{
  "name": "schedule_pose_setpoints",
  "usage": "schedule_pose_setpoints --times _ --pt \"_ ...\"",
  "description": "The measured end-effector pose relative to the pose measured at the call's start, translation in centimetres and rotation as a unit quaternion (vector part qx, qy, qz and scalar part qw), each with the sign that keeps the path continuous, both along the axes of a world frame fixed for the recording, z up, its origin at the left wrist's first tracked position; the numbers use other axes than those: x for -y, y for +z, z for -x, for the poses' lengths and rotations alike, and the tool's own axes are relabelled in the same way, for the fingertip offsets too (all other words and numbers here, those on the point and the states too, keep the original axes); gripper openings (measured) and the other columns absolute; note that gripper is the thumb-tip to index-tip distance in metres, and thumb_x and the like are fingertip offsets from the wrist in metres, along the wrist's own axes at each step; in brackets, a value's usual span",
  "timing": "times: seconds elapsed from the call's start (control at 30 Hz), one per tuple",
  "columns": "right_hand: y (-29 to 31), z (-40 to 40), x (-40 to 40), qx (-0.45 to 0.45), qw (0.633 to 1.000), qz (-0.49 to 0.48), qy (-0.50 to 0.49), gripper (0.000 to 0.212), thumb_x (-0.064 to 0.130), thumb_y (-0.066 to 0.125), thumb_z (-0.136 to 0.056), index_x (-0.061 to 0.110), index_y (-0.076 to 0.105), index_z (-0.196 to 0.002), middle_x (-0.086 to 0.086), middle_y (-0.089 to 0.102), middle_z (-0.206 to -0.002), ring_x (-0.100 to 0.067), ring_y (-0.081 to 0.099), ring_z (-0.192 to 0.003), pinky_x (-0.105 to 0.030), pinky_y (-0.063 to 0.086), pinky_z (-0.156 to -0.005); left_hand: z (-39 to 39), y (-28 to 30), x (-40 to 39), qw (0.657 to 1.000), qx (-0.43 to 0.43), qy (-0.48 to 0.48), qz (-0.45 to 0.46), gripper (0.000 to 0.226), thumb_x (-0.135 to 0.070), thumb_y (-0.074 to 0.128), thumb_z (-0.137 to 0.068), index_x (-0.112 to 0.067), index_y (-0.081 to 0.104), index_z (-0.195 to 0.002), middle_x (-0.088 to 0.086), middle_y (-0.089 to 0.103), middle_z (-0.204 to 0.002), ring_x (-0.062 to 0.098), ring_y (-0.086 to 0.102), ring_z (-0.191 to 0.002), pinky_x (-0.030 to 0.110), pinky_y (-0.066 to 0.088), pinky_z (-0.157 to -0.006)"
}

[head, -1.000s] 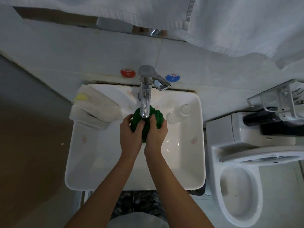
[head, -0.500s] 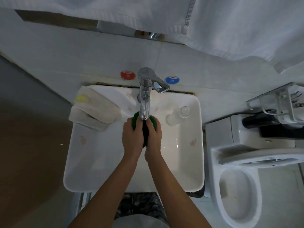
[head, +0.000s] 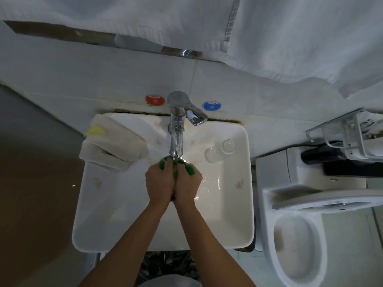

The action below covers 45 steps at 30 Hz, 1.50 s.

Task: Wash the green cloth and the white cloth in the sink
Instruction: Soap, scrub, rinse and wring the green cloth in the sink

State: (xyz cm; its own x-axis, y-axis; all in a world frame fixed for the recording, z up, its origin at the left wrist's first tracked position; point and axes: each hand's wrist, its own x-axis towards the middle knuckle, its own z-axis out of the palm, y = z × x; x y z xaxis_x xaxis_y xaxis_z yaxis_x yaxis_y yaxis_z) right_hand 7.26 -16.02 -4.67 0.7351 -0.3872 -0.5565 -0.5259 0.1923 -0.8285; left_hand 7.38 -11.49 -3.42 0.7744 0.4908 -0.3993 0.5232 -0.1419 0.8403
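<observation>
Left hand: the left hand (head: 159,183) is curled tight round the green cloth (head: 190,169), knuckles up, pressed side by side against the other hand over the basin.
Right hand: the right hand (head: 187,184) also grips the green cloth, fingers curled round it, thumb side touching the left hand.
Green cloth: bunched up and almost wholly hidden inside the two fists; only small green bits show at the far edge of the fingers, right below the spout.
White cloth: the white cloth (head: 116,150) lies folded on the sink's far left corner, draped over the rim, with a yellow patch (head: 95,130) on its far end; it is apart from both hands.
Sink: a white rectangular sink (head: 234,235) with faint floral marks; its bottom on the right of the hands looks wet and shiny.
Faucet: the chrome faucet (head: 176,139) reaches from the back edge toward the hands, its lever (head: 195,116) turned to the right; whether water runs is hard to tell.
Glass: a clear glass (head: 220,151) lies on its side in the basin's far right part, near the right hand but not touching.
Wall markers: a red sticker (head: 153,99) left of the faucet, a blue sticker (head: 211,105) right of it.
Surroundings: a white toilet (head: 298,245) stands right of the sink; white towels (head: 269,38) hang above.
</observation>
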Motion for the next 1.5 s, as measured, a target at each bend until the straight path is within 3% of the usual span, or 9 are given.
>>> schedule_pose_setpoints --times 0.23,0.33,0.43,0.63,0.77,1.0,1.17,1.33,1.5 --pt "0.3 -0.2 0.0 0.012 1.0 0.018 0.02 0.009 0.024 0.059 -0.084 0.016 0.061 -0.087 -0.003 0.061 -0.074 -0.018 0.058 -0.067 -0.038 0.052 -0.065 -0.3 0.8 -0.5 0.997 0.03 -0.042 0.052 0.023 -0.024 0.051 -0.096 -0.021 0.054 -0.074 -0.004 0.057 -0.066 0.008 0.055 -0.059 0.024 0.041 -0.056" --pt "0.5 -0.6 0.5 -0.019 0.999 -0.026 -0.013 0.051 0.028 0.058 -0.083 0.034 0.05 -0.132 -0.001 0.063 -0.118 -0.016 0.062 -0.106 -0.039 0.052 -0.094 0.5 0.8 -0.6 0.989 0.044 -0.056 0.13 0.024 -0.013 0.059 -0.091 -0.013 0.046 -0.112 0.003 0.056 -0.104 0.017 0.06 -0.095 0.02 0.052 -0.071" --pt "1.4 -0.9 0.6 0.027 0.997 -0.019 -0.066 0.031 0.006 0.055 -0.088 0.019 0.067 -0.114 -0.002 0.068 -0.107 -0.017 0.064 -0.101 -0.039 0.055 -0.092 2.3 -0.2 -0.3 0.986 0.066 -0.067 0.137 0.057 -0.022 0.059 -0.086 -0.018 0.034 -0.137 0.003 0.045 -0.132 0.015 0.052 -0.117 0.031 0.052 -0.091" --pt "1.4 0.1 0.9 0.036 0.998 -0.054 -0.022 0.03 -0.009 0.051 -0.083 0.006 0.073 -0.098 -0.008 0.073 -0.092 -0.027 0.068 -0.092 -0.037 0.058 -0.082 2.1 -1.4 -0.4 0.992 0.009 -0.088 0.091 0.059 -0.065 0.034 -0.083 -0.042 0.042 -0.136 0.0 0.054 -0.129 0.014 0.058 -0.112 0.046 0.051 -0.094" --pt "1.8 0.3 1.1 0.059 0.994 -0.081 0.049 0.025 -0.009 0.05 -0.083 0.003 0.07 -0.093 0.002 0.07 -0.079 -0.016 0.066 -0.079 -0.035 0.055 -0.076 1.3 -0.7 -0.3 0.995 0.016 -0.068 0.069 0.039 -0.046 0.041 -0.095 -0.03 0.052 -0.129 0.005 0.057 -0.116 0.014 0.06 -0.1 0.035 0.053 -0.085" --pt "1.5 -0.2 0.2 0.056 0.993 -0.05 0.095 0.031 0.036 0.068 -0.075 0.006 0.06 -0.078 -0.008 0.056 -0.071 -0.022 0.055 -0.07 -0.039 0.049 -0.068 0.6 0.5 -0.6 0.998 0.052 -0.022 0.018 0.021 -0.037 0.054 -0.092 -0.023 0.055 -0.077 -0.001 0.061 -0.069 0.015 0.06 -0.061 0.031 0.05 -0.055" --pt "1.5 0.0 0.0 0.04 0.996 -0.074 0.038 0.04 0.023 0.073 -0.073 -0.008 0.049 -0.067 -0.013 0.045 -0.063 -0.023 0.046 -0.062 -0.037 0.044 -0.06 1.1 0.6 -0.6 1.0 0.025 -0.015 -0.011 0.036 -0.031 0.053 -0.094 -0.014 0.05 -0.062 0.001 0.053 -0.056 0.011 0.048 -0.047 0.022 0.038 -0.047" --pt "1.4 0.0 0.2 0.009 0.999 0.026 0.03 0.043 0.005 0.063 -0.078 0.022 0.045 -0.043 0.004 0.042 -0.045 -0.017 0.04 -0.05 -0.035 0.038 -0.055 1.3 0.7 -0.3 0.999 -0.002 -0.038 0.001 0.037 -0.017 0.048 -0.094 -0.015 0.051 -0.057 0.003 0.053 -0.053 0.014 0.048 -0.048 0.025 0.037 -0.051" --pt "1.8 -0.2 0.5 0.0 0.998 0.053 0.019 0.03 0.012 0.062 -0.086 0.014 0.049 -0.06 -0.002 0.049 -0.057 -0.02 0.047 -0.057 -0.037 0.045 -0.059 0.5 1.2 -0.6 0.997 0.011 -0.07 0.041 0.032 -0.022 0.052 -0.095 -0.013 0.051 -0.065 0.001 0.052 -0.057 0.013 0.048 -0.051 0.02 0.04 -0.049"
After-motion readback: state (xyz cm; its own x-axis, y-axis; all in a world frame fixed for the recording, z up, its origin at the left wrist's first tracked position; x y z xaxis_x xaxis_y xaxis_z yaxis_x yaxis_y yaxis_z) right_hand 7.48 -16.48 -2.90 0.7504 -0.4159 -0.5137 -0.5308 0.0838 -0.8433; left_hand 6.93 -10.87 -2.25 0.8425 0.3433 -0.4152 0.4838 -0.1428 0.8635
